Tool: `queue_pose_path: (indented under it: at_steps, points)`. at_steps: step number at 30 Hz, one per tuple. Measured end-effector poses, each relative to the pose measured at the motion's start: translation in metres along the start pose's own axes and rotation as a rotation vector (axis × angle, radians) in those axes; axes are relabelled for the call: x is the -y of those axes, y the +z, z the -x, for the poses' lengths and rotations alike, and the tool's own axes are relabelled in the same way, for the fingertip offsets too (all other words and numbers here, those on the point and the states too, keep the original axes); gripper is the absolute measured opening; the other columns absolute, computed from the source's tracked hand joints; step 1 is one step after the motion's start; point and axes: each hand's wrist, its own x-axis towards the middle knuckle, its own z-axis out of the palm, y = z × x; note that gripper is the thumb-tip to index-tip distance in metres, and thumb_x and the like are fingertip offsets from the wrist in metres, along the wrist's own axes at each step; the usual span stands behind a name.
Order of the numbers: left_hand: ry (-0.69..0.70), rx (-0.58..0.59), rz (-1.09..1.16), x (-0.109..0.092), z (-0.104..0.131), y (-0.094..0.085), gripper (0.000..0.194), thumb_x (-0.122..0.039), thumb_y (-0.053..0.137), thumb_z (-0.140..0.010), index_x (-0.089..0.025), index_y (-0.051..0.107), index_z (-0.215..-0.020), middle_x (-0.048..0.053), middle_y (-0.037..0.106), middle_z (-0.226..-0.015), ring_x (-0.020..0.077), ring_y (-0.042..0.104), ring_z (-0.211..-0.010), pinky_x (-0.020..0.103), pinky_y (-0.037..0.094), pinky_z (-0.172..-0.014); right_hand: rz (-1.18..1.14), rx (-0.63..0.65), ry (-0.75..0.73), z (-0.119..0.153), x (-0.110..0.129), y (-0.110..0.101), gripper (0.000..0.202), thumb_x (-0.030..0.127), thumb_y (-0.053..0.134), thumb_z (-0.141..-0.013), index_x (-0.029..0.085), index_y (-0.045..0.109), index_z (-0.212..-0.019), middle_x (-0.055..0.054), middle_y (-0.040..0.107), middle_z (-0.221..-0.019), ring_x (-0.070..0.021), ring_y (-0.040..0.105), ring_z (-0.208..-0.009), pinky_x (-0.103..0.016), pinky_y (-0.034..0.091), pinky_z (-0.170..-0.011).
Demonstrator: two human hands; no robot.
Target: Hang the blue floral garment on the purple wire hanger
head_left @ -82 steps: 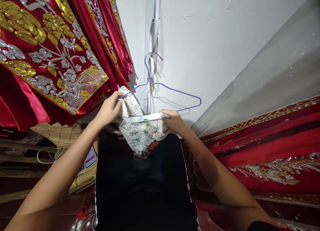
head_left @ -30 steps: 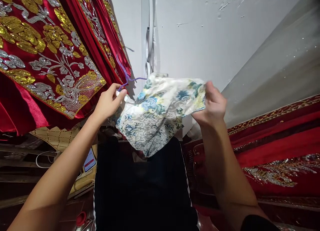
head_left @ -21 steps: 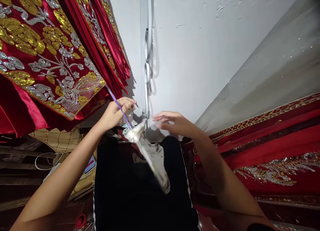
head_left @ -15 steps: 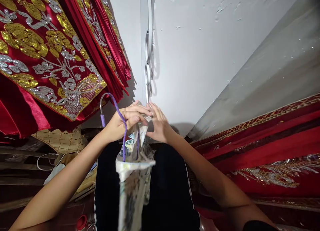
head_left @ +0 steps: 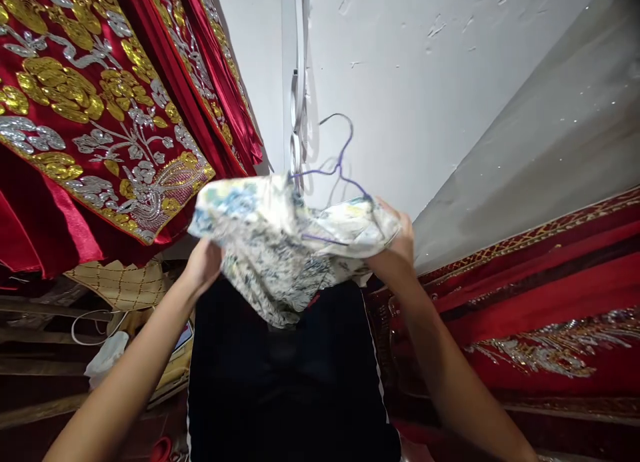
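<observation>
A white floral garment [head_left: 280, 242] with blue, green and yellow prints is spread between my two hands, blurred by motion. The purple wire hanger [head_left: 339, 163] runs inside it, its hook standing up above the neckline. My left hand [head_left: 204, 265] grips the garment's left part from below, fingers mostly hidden behind the cloth. On the other side my right hand [head_left: 400, 239] is wrapped round the garment's right shoulder, near the end of the hanger; its fingers are partly covered by fabric.
Red embroidered garments [head_left: 115, 115] with gold and silver sequins hang at the upper left. A white wall [head_left: 400, 89] with a metal scrollwork rail [head_left: 296, 109] is ahead. Red beaded cloth [head_left: 550, 329] and translucent plastic [head_left: 530, 149] hang on the right.
My hands have moved apart, left and right, spreading the garment, which was bunched and hanging narrow. The hanger has swung from the left to upright, right of the middle.
</observation>
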Motion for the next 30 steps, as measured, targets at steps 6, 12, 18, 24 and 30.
queue_pose_path:
  at_steps: [6, 12, 18, 24, 30]
  points:
    - [-0.176, -0.068, 0.343, 0.041, 0.022, 0.051, 0.059, -0.055, 0.076, -0.078, -0.023, 0.062, -0.126, 0.008, 0.069, -0.129, 0.0275, 0.063, -0.123, 0.038, 0.051, -0.105, 0.098, -0.042, -0.044, -0.042, 0.019, -0.011, 0.088, 0.039, 0.079, -0.072, 0.034, 0.041, -0.152, -0.012, 0.051, -0.12, -0.0398, 0.049, -0.116, -0.059, 0.038, -0.104]
    - [-0.27, -0.457, 0.469, 0.077, 0.046, 0.1, 0.044, -0.052, 0.071, -0.083, -0.018, 0.069, -0.11, 0.009, 0.072, -0.121, 0.0261, 0.064, -0.119, 0.037, 0.05, -0.103, 0.069, 0.003, -0.093, -0.031, 0.04, -0.001, 0.091, 0.026, 0.075, -0.069, 0.034, 0.04, -0.153, -0.012, 0.049, -0.132, -0.0393, 0.045, -0.124, -0.06, 0.037, -0.106]
    - [-0.372, -0.55, 0.77, 0.097, 0.073, 0.101, 0.053, -0.049, 0.083, -0.074, -0.013, 0.072, -0.112, 0.012, 0.075, -0.111, 0.0262, 0.069, -0.107, 0.037, 0.052, -0.097, -0.299, -0.33, 0.181, 0.021, 0.026, 0.036, 0.044, 0.029, 0.062, -0.079, 0.023, 0.062, -0.123, -0.01, 0.06, -0.128, -0.0291, 0.055, -0.118, -0.046, 0.046, -0.099]
    - [-0.379, -0.468, 0.735, 0.098, 0.082, 0.093, 0.049, -0.049, 0.084, -0.072, -0.013, 0.075, -0.105, 0.01, 0.077, -0.102, 0.0246, 0.07, -0.099, 0.036, 0.053, -0.092, -0.719, 0.37, 0.585, 0.039, 0.046, 0.132, 0.051, 0.062, 0.042, -0.093, 0.021, 0.064, -0.074, -0.004, 0.065, -0.07, -0.0192, 0.057, -0.065, -0.032, 0.044, -0.064]
    - [-0.349, -0.518, 0.618, 0.101, 0.084, 0.091, 0.047, -0.05, 0.08, -0.075, -0.013, 0.074, -0.102, 0.008, 0.075, -0.094, 0.0233, 0.069, -0.094, 0.035, 0.053, -0.089, -0.752, 0.403, 0.619, 0.03, 0.047, 0.158, 0.04, 0.048, 0.05, -0.09, 0.02, 0.057, -0.062, 0.001, 0.053, -0.057, -0.0139, 0.045, -0.053, -0.028, 0.034, -0.056]
